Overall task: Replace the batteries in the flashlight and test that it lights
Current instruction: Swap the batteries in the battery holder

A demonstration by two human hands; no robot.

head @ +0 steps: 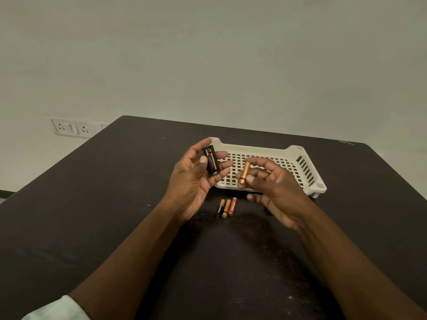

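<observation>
Battery in right hand, holder in left, not yet joined.

The left hand (196,176) grips the black battery holder (211,160) by its edges, open face toward the camera, one cell already seated along its length. The right hand (270,181) pinches a gold battery (244,173) between thumb and fingers. The battery lies just right of the holder, apart from it, its long axis roughly parallel to the holder's, both tilted slightly. The right hand would likely carry it left into a free slot. Three spare batteries (226,208) lie on the table (115,204) before a white tray (307,167). No flashlight body is discernible.
</observation>
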